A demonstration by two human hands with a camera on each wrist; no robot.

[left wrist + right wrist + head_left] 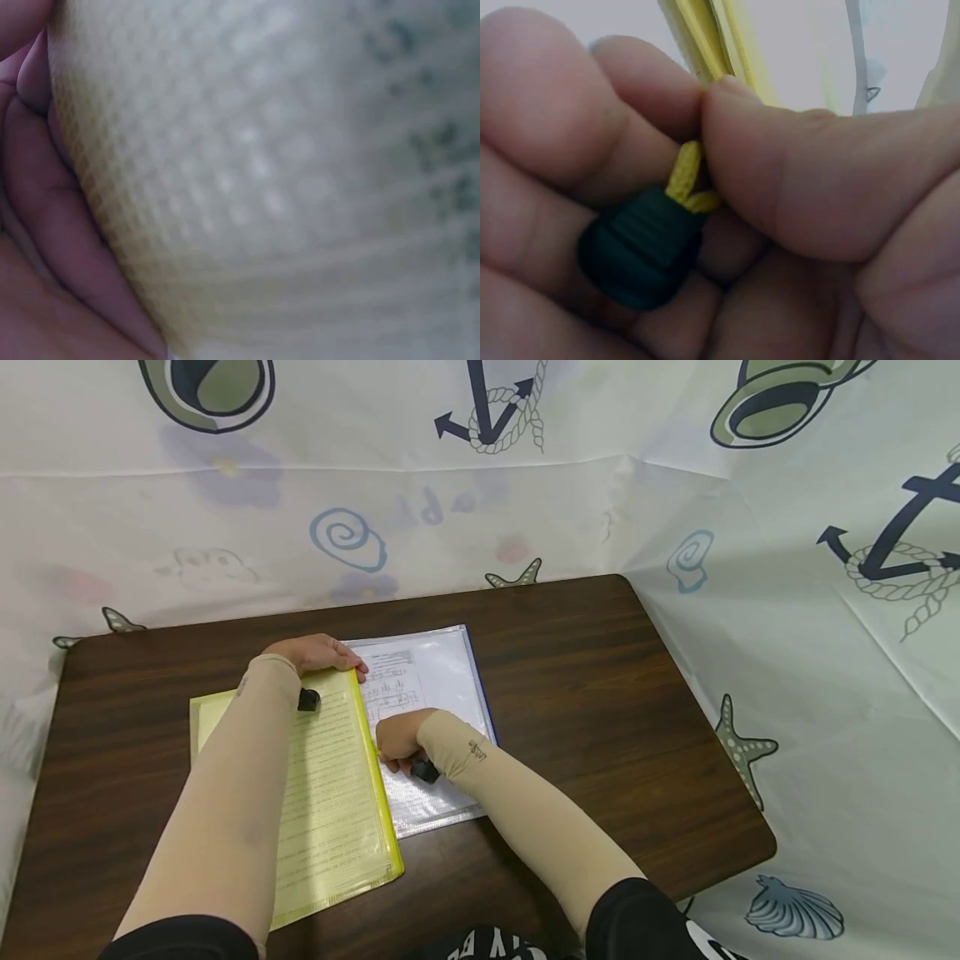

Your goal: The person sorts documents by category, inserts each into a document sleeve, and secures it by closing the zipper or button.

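Note:
A yellow mesh zip folder (330, 793) with a printed sheet inside lies on the brown table (600, 693). It partly overlaps a clear folder (442, 677) with a blue edge. My left hand (315, 653) holds the yellow folder's far right corner; up close its fingers (52, 225) lie against the mesh (262, 187). My right hand (397, 743) is at the folder's right edge, halfway down. There thumb and forefinger pinch the yellow cord (686, 180) of the zip pull, and its dark green bead (641, 251) sits in my curled fingers.
A white curtain (787, 652) printed with anchors, shells and starfish surrounds the table on three sides. Bare tabletop shows to the right of the folders and along the far edge. The table's rounded right corners are near the curtain.

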